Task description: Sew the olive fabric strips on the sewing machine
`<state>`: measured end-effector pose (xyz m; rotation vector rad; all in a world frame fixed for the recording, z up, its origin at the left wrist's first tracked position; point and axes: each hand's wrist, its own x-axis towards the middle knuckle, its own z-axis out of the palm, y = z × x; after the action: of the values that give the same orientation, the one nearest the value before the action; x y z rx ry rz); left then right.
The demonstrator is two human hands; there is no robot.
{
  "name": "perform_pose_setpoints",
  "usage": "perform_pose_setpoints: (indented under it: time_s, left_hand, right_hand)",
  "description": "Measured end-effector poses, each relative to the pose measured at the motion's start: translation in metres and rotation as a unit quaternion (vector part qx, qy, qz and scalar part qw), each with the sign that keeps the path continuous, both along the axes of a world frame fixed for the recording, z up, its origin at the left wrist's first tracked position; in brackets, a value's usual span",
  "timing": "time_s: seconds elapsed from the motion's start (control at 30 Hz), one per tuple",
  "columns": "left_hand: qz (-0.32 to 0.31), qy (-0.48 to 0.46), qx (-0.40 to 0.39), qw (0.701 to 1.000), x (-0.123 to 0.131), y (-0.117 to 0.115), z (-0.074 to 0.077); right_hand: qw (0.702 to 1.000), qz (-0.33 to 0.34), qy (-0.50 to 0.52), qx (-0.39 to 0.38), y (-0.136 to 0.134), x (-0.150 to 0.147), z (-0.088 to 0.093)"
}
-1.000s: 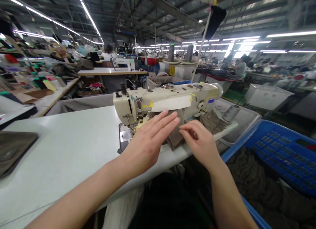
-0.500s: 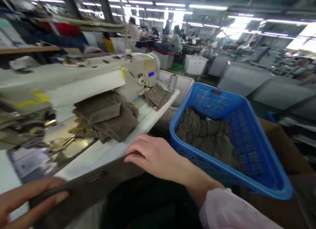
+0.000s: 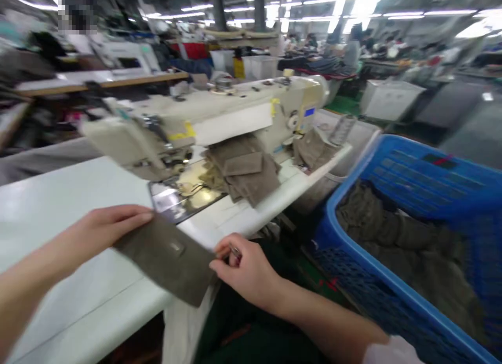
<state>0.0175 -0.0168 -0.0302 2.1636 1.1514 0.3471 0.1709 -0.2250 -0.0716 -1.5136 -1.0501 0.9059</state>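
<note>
My left hand (image 3: 102, 229) pinches the left end of a flat olive-brown fabric piece (image 3: 168, 258) lying over the front edge of the white table (image 3: 58, 207). At the piece's right end my right hand (image 3: 245, 270) is closed on it, with something small and metallic between the fingers. Behind stands a cream sewing machine (image 3: 212, 118). A stack of matching brown fabric pieces (image 3: 245, 170) lies under the machine's arm.
A blue plastic basket (image 3: 411, 186) with dark olive garments stands at my right. More brown pieces (image 3: 311, 147) and a thread cone (image 3: 341, 128) sit at the table's right end. Other work tables and people fill the background.
My head has swung right, then partly back. Both hands left the stack under the machine and now hold one fabric piece at the table's front edge.
</note>
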Motion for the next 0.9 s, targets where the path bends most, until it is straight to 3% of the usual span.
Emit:
perform_pose_setpoints:
  time_s: [0.1, 0.23, 0.4, 0.53, 0.7, 0.9]
  left_hand:
    - [0.059, 0.055, 0.018, 0.997, -0.025, 0.010, 0.011]
    - [0.044, 0.042, 0.050, 0.997, -0.011, 0.016, 0.003]
    - [0.049, 0.040, 0.067, 0.996, -0.001, 0.021, -0.003]
    - [0.065, 0.038, 0.087, 0.993, -0.001, 0.028, -0.006]
    - [0.079, 0.027, 0.098, 0.992, 0.001, 0.030, -0.013]
    - [0.083, 0.005, 0.108, 0.991, 0.001, 0.032, -0.018]
  right_hand:
    - [0.987, 0.070, -0.104, 0.102, -0.002, -0.009, -0.009]
    - [0.963, 0.132, -0.169, 0.163, 0.001, -0.004, -0.019]
    - [0.920, 0.151, -0.246, 0.266, 0.012, 0.007, -0.021]
    - [0.903, 0.134, -0.304, 0.272, 0.021, 0.012, -0.017]
    - [0.892, 0.141, -0.366, 0.224, 0.022, 0.014, -0.013]
    - [0.893, 0.145, -0.374, 0.205, 0.023, 0.013, -0.014]
